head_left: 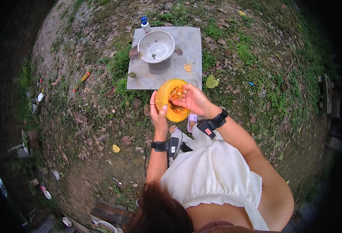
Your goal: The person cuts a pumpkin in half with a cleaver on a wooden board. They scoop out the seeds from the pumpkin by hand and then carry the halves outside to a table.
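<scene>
Orange and hollow, the halved pumpkin is held just off the near edge of the grey slab surface, above the grassy ground. The left hand wraps its outer rind, fingers closed around the shell; the right hand reaches into the cavity, fingers curled among the seeds and pulp — whether it actually grips a clump is hard to tell. A small pile of seeds lies on the slab beside a pale bowl. Scooping well probably means steadying the shell firmly and raking along the wall — not digging into flesh.
</scene>
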### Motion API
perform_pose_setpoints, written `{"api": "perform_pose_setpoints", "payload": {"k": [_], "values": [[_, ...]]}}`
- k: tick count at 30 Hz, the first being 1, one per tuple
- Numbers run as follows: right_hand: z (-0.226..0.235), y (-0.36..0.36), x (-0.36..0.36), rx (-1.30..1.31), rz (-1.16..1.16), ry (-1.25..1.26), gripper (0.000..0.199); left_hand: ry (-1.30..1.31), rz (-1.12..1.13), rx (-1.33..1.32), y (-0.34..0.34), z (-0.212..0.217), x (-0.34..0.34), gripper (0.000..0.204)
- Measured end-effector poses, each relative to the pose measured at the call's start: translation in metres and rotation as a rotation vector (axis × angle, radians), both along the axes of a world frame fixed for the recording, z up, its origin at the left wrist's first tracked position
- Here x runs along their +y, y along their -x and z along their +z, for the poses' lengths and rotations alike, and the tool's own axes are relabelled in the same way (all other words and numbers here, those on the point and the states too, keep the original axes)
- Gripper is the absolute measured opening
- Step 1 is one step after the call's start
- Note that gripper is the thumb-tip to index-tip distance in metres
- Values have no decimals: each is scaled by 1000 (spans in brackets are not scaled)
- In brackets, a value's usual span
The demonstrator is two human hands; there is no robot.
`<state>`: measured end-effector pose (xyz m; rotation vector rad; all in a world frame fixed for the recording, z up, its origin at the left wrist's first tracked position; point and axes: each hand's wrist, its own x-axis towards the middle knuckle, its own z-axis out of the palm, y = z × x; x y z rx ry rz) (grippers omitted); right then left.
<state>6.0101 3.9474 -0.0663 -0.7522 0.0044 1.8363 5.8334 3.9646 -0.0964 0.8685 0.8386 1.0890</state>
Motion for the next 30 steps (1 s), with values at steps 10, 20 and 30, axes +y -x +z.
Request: {"api": "perform_pose_setpoints", "payload": {"k": [10, 20, 30], "values": [[-2, 16, 5, -63, -193, 123, 33, -18, -10, 46, -4, 4, 0, 76], [-4, 20, 7, -73, -181, 77, 30, -13, -4, 1, -6, 4, 4, 75], [3, 18, 9, -71, -111, 44, 30, -46, -8, 22, -6, 9, 5, 78]]}}
